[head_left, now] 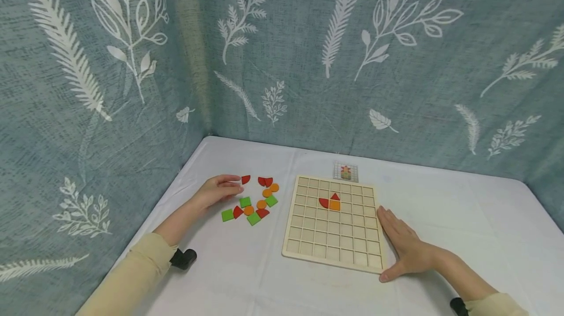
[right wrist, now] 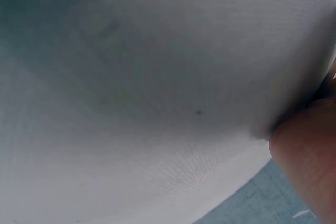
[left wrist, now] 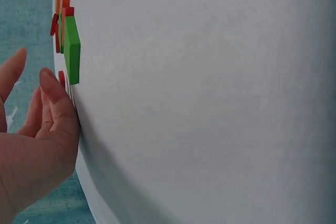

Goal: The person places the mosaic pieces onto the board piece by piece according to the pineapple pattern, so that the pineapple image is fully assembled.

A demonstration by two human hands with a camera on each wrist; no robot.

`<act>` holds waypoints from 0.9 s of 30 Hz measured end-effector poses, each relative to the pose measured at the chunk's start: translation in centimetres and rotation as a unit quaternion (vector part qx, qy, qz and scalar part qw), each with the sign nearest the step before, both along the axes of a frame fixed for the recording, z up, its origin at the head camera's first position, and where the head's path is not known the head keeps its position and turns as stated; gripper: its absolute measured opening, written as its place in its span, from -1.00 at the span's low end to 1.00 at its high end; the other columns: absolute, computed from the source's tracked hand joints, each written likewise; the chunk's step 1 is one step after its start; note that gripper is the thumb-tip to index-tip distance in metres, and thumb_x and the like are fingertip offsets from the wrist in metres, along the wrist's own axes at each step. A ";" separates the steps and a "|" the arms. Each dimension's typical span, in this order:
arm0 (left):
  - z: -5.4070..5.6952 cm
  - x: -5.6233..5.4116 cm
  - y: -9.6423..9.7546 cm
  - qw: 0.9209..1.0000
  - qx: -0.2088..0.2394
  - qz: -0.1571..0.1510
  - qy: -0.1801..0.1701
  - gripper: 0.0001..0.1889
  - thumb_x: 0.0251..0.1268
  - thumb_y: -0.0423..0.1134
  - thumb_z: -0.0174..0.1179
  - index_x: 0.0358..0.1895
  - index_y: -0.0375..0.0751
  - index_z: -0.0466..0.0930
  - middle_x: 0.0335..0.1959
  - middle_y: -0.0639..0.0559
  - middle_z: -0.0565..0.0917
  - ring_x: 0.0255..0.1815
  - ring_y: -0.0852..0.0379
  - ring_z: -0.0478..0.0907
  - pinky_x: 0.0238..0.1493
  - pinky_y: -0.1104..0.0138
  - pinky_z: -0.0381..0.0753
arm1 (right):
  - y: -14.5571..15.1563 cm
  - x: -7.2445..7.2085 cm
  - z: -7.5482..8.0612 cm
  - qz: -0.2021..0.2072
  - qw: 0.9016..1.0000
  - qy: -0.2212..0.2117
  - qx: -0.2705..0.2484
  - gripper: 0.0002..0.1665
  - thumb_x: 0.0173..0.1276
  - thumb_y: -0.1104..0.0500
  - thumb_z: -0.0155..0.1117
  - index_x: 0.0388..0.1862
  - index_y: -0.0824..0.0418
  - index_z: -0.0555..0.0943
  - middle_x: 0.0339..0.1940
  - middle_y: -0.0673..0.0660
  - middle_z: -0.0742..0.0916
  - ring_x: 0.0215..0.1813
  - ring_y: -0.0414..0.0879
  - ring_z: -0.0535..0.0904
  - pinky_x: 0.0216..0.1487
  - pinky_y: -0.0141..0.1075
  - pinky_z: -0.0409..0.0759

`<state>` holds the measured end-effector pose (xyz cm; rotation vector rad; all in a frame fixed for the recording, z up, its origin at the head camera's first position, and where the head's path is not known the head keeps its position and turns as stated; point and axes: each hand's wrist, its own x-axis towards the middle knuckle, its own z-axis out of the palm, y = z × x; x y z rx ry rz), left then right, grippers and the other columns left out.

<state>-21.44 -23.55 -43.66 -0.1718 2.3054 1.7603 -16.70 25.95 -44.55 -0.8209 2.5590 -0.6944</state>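
Observation:
My left hand (head_left: 218, 191) hovers at the left of the loose pieces, its fingertips right beside a red quarter-circle piece (head_left: 245, 179). In the left wrist view its thumb and fingers stand apart with nothing between them. Red quarter-circles, orange discs (head_left: 248, 211) and green squares (head_left: 245, 202) lie scattered in front of it. A wooden grid board (head_left: 304, 249) bears a red triangle (head_left: 335, 196), an orange square (head_left: 335, 205) and a red quarter-circle (head_left: 324, 203). My right hand (head_left: 407, 247) rests along the board's right edge, fingers straight, thumb near the front corner.
Behind the board lies a small gridded picture card (head_left: 345, 171) showing a coloured figure. A white cloth (head_left: 445, 213) covers the table. A blue-grey leaf-patterned curtain (head_left: 304, 101) hangs along the back and left.

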 end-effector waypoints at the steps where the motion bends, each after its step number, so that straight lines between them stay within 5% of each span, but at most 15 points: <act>1: -0.1 0.0 0.0 1.000 -0.006 0.000 -0.001 -0.46 0.35 -0.21 0.23 0.31 -0.39 0.38 0.04 -0.12 0.63 -0.05 0.16 0.60 0.00 0.40 0.56 | 0.0 0.0 0.0 -0.001 1.000 0.001 0.001 0.75 -0.23 -0.27 0.63 0.54 0.34 -0.41 0.54 0.43 -0.23 0.52 0.39 -0.37 0.37 0.32 -0.32; 12: -0.2 1.9 -1.1 0.994 -0.078 -0.080 0.019 -0.54 0.21 -0.26 0.34 0.13 -0.43 0.52 -0.08 -0.15 0.63 -0.14 0.07 0.55 -0.08 0.33 0.58 | 0.1 -0.1 -0.5 0.003 1.000 0.013 -0.001 0.74 -0.23 -0.28 0.63 0.55 0.30 -0.41 0.55 0.42 -0.22 0.52 0.38 -0.36 0.36 0.33 -0.30; 20: 0.0 3.0 -1.6 0.973 -0.160 -0.142 0.083 -0.61 0.08 -0.29 0.44 0.00 -0.33 0.65 -0.21 -0.03 0.61 -0.28 0.09 0.42 -0.28 0.35 0.46 | 0.3 -0.1 -0.5 0.006 1.000 0.021 -0.007 0.73 -0.23 -0.26 0.63 0.55 0.32 -0.39 0.54 0.44 -0.21 0.52 0.39 -0.36 0.34 0.35 -0.29; 27: 0.1 3.4 -1.0 0.962 -0.199 -0.148 0.116 -0.67 0.06 -0.28 0.46 -0.08 -0.28 0.67 -0.28 0.00 0.56 -0.35 0.10 0.38 -0.31 0.32 0.43 | 0.2 -0.1 -0.5 0.009 1.000 0.026 -0.007 0.74 -0.24 -0.28 0.63 0.55 0.31 -0.39 0.54 0.44 -0.19 0.52 0.39 -0.35 0.34 0.36 -0.28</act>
